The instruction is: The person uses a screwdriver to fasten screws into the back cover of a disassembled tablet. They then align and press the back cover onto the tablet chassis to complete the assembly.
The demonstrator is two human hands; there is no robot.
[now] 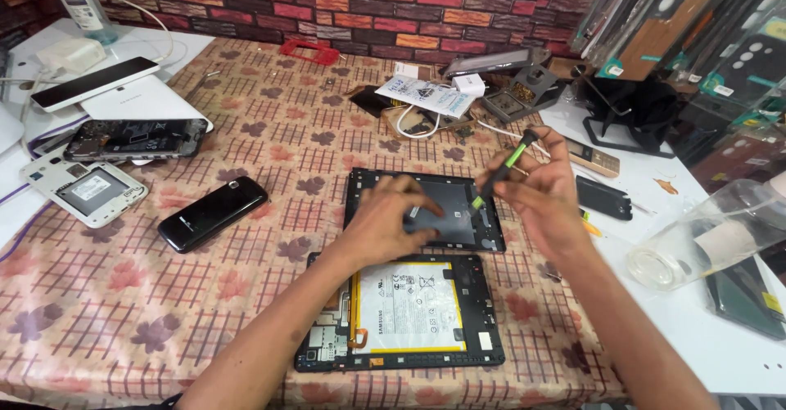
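Right hand (544,185) pinches green-black screwdriver (501,171), shaft slanting down-left, tip just right of left hand (393,218) lying flat, fingers spread, on back cover (372,182), far of opened tablet (479,283)

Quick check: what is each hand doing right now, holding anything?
Left hand: open, fingers pressed flat on the dark tablet back cover, holding nothing.
Right hand: closed around a green-and-black screwdriver, tip at the cover.

On the table (123,312), the opened tablet (409,312) lies nearest, its back cover (385,193) just behind, a phone (213,212) to their left.
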